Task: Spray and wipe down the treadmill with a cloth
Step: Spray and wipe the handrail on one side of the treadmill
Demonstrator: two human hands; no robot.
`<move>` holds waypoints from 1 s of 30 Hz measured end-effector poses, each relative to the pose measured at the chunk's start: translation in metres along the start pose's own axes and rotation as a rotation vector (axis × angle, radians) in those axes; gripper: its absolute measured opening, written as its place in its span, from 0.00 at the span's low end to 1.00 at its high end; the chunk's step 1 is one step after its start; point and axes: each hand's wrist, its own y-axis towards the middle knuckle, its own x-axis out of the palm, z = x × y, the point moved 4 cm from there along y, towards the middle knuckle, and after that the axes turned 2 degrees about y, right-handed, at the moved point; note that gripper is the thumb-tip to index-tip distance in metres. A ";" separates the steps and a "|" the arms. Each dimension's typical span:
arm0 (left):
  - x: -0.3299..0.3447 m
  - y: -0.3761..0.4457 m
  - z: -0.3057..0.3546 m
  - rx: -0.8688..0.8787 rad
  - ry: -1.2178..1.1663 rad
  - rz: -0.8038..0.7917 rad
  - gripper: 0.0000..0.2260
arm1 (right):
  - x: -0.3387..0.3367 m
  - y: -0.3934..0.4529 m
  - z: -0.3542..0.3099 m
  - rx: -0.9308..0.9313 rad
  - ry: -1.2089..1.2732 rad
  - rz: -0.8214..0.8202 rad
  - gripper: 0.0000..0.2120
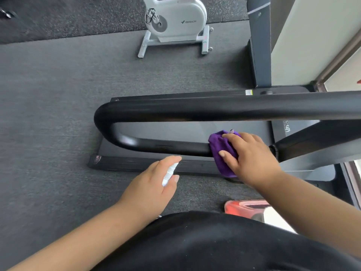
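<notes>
A black treadmill handrail (175, 112) loops across the middle of the view, above the dark treadmill deck (148, 163). My right hand (252, 159) grips a purple cloth (220, 151) wrapped round the lower bar of the handrail. My left hand (154, 184) holds a small white spray bottle (169, 174) just in front of the deck's near edge, its nozzle end pointing up toward the bar. Most of the bottle is hidden by my fingers.
Grey carpet (58, 114) covers the floor to the left. A white exercise bike (175, 22) stands at the back. A grey upright post (260, 45) and a pale wall (312, 36) rise at the right. My red shoe (246, 208) shows near the deck.
</notes>
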 end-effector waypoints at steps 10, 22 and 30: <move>-0.029 -0.009 -0.054 0.047 -0.054 0.015 0.21 | 0.026 0.036 -0.118 -0.113 0.190 0.078 0.19; -0.094 0.004 -0.131 0.386 -0.151 0.103 0.18 | 0.057 0.072 -0.255 -0.146 0.413 0.184 0.24; -0.095 0.020 -0.132 0.553 -0.134 0.021 0.18 | 0.053 0.059 -0.237 -0.130 -0.103 0.120 0.33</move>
